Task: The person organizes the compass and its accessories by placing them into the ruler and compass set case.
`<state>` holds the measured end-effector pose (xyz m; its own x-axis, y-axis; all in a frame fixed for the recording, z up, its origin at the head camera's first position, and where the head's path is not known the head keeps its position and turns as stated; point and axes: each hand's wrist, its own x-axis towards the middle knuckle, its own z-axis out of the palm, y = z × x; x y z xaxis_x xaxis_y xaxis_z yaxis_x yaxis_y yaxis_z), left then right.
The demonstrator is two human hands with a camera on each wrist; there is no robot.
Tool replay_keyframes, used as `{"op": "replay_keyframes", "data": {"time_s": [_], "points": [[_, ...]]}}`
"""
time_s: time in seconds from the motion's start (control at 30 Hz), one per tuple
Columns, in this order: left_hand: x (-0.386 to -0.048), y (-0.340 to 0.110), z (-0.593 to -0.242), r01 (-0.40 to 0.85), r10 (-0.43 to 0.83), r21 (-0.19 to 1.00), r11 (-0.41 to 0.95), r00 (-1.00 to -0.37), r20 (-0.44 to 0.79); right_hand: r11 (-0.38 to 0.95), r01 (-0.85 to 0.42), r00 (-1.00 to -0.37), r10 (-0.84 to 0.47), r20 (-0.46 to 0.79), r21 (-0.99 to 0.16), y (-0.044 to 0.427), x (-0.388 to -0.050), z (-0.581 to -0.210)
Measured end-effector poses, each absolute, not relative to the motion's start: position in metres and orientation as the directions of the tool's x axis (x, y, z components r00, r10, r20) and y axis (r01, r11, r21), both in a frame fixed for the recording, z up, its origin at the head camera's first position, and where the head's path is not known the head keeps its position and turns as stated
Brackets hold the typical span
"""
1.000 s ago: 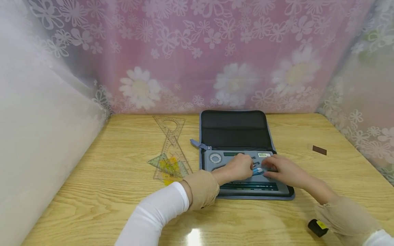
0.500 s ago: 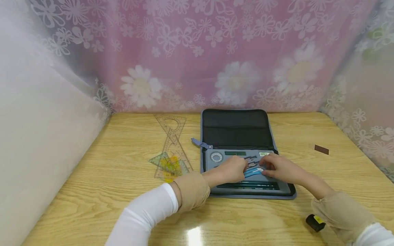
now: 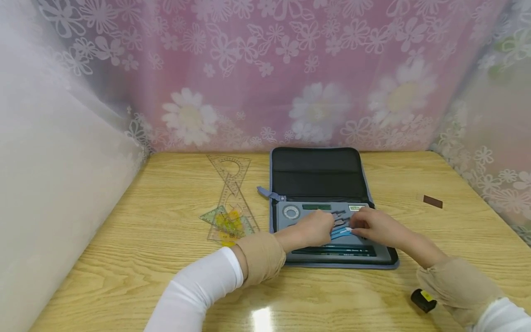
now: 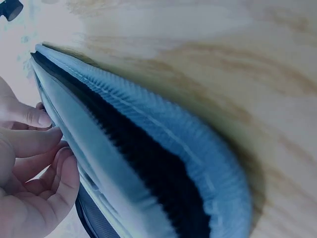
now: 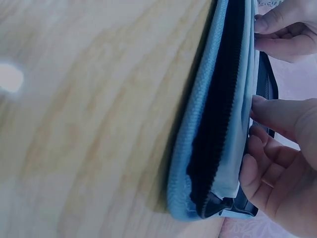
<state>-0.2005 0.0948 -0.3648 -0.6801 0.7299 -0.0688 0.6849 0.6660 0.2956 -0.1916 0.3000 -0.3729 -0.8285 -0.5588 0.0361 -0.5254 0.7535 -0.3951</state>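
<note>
The unzipped case point(image 3: 315, 184) lies spread on the table, its grey tray point(image 3: 383, 249) toward the person. My left hand point(image 3: 313, 228) has curled fingers at the left end of a slim blue item point(image 3: 342, 232) with a white tip, apparently gripping it. From the right, my right hand point(image 3: 379, 226) reaches over the tray, fingers loosely bent and thumb touching near the white tip. In the left wrist view the left hand point(image 4: 34, 188) bends at the case edge point(image 4: 163, 119); in the right wrist view the right hand point(image 5: 287, 163) does too. The tray rim hides what both touch.
Clear triangular rulers point(image 3: 244, 207) overlap a green one and yellow pieces point(image 3: 228, 223) left of the case. Pencils point(image 3: 340, 250), a round dial point(image 3: 291, 212) and small metal tools point(image 3: 339, 222) lie in the tray. A brown strip point(image 3: 433, 201) and a black-yellow object point(image 3: 423, 300) are rightward.
Since the first frame my left hand has shifted left, showing more of the blue item and the metal tools. My right hand has moved slightly left, its thumb now nearer the white tip.
</note>
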Motion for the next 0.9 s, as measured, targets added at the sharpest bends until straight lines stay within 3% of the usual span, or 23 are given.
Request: {"op": "replay_keyframes", "data": {"time_s": [0.27,0.43,0.77,0.9], "points": [[-0.196,0.103,-0.366,0.774,0.795,0.185,0.606,-0.598,-0.101,0.761,-0.570,-0.813,-0.576,0.083,-0.309,0.295,-0.188,-0.371],[-0.196,0.103,-0.368,0.773,0.802,0.224,0.594,-0.590,-0.091,0.779,-0.506,-0.843,-0.537,0.025,-0.370,0.297,-0.188,-0.373],[-0.200,0.097,-0.370,0.730,0.777,0.285,0.621,-0.623,-0.096,0.757,-0.527,-0.821,-0.570,0.003,-0.387,0.295,-0.194,-0.369],[-0.204,0.092,-0.368,0.731,0.796,0.335,0.595,-0.594,-0.117,0.761,-0.527,-0.824,-0.567,0.009,-0.378,0.294,-0.195,-0.369]]}}
